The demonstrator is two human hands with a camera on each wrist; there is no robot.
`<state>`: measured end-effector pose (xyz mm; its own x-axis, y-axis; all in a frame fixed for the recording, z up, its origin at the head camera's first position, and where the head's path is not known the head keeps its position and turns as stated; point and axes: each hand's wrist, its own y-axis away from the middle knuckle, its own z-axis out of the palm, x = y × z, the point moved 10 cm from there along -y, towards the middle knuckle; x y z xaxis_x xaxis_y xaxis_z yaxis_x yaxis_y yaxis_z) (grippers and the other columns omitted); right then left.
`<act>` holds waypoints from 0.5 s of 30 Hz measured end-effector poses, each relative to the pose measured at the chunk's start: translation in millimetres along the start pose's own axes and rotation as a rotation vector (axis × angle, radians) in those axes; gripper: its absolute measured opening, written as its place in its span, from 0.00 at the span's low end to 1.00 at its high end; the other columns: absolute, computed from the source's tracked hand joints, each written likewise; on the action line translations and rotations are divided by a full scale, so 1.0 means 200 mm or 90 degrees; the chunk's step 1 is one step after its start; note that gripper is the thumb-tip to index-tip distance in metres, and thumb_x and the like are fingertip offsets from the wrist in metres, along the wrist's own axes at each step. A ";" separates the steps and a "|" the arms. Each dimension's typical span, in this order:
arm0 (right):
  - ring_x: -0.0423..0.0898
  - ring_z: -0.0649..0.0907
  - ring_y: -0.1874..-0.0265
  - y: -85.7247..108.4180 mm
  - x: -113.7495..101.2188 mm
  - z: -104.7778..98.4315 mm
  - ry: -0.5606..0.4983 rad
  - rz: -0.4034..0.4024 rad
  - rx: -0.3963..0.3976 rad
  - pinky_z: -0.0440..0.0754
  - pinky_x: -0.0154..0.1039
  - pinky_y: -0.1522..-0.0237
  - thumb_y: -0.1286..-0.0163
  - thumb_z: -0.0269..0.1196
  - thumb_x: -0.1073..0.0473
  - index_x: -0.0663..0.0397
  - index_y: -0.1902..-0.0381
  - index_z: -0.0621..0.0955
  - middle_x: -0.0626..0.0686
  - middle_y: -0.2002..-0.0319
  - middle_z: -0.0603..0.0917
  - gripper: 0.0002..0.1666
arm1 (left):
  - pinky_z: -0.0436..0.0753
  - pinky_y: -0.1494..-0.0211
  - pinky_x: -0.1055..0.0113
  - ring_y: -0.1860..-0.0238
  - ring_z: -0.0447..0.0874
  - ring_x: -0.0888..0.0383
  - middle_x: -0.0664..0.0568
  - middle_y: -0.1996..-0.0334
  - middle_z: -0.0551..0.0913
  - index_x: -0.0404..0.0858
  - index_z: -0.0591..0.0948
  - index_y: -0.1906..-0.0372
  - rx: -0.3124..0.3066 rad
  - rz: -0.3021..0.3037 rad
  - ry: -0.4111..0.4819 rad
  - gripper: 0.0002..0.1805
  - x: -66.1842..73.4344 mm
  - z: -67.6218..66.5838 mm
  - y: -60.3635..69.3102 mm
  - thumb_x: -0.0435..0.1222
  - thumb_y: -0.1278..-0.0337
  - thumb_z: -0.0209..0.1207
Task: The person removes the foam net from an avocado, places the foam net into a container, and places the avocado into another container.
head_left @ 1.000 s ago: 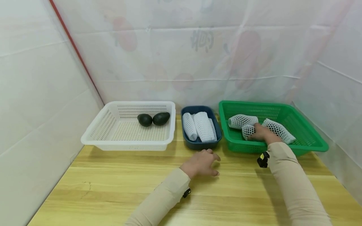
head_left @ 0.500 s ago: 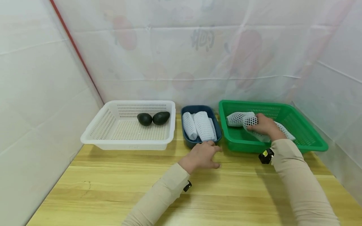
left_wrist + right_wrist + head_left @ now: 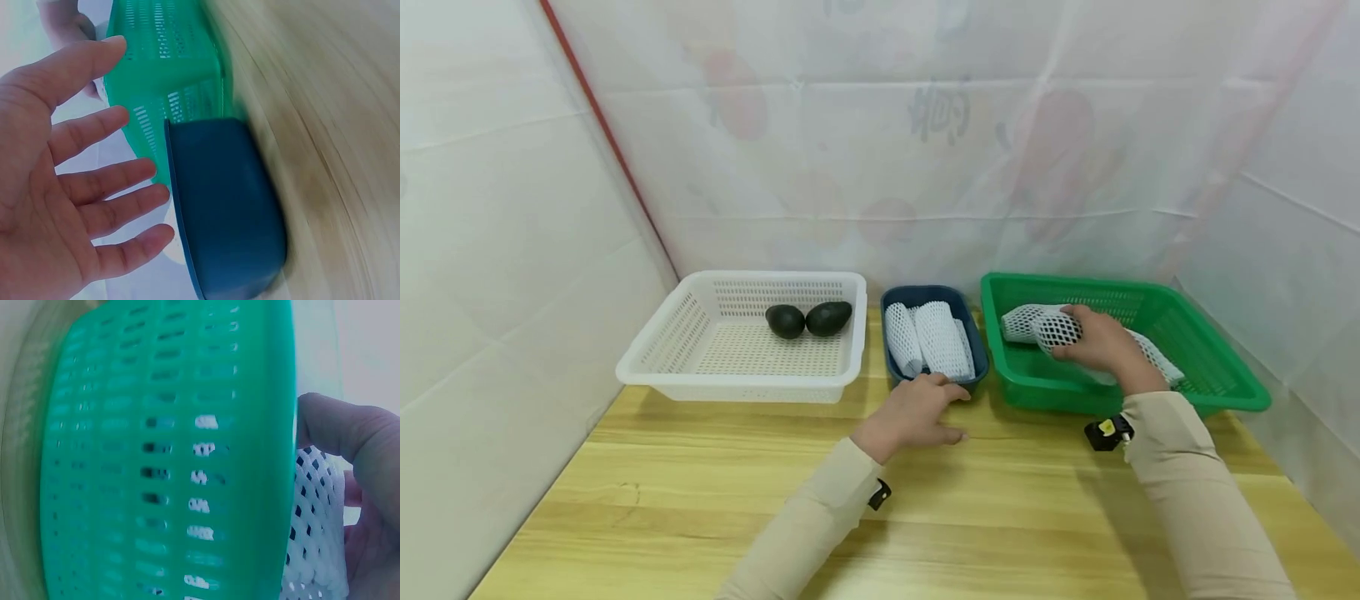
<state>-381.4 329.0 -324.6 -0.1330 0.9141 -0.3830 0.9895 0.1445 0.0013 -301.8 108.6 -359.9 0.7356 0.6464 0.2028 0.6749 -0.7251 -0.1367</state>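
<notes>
Inside the green basket [image 3: 1060, 397], my right hand [image 3: 1105, 346] grips a white foam net sleeve [image 3: 1057, 329] with dark contents showing through its mesh. Thumb and fingers curl around the sleeve, and its rounded end faces left. Another netted sleeve [image 3: 1019, 323] lies beside it at the left, and a third [image 3: 1156, 357] lies partly behind my hand at the right. My left hand [image 3: 910, 417] hovers by the near edge of the dark blue bin [image 3: 225, 206], fingers spread and holding nothing. Several flat white foam nets [image 3: 942, 337] lie in that bin.
At the left stands a white basket [image 3: 737, 380] with two dark avocados [image 3: 786, 322] in its back right part. All the containers line up along the back of the wooden table [image 3: 662, 475], close to a white sheet wall [image 3: 820, 150].
My right hand has lifted the netted sleeve slightly and turned it, so its meshed end points up and left. The left hand has drifted a little left and toward the bin.
</notes>
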 end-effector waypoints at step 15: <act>0.69 0.65 0.49 0.10 -0.20 -0.02 -0.007 -0.061 0.024 0.67 0.65 0.57 0.42 0.67 0.59 0.64 0.32 0.58 0.74 0.44 0.64 0.45 | 0.76 0.56 0.61 0.54 0.75 0.54 0.52 0.53 0.77 0.46 0.79 0.45 0.034 -0.014 -0.047 0.27 -0.10 -0.06 0.14 0.53 0.50 0.63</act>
<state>-356.7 297.0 -306.3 -0.2266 0.8928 -0.3893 0.9738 0.2163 -0.0706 -297.9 71.6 -355.5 0.7217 0.6790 0.1350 0.6916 -0.6984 -0.1843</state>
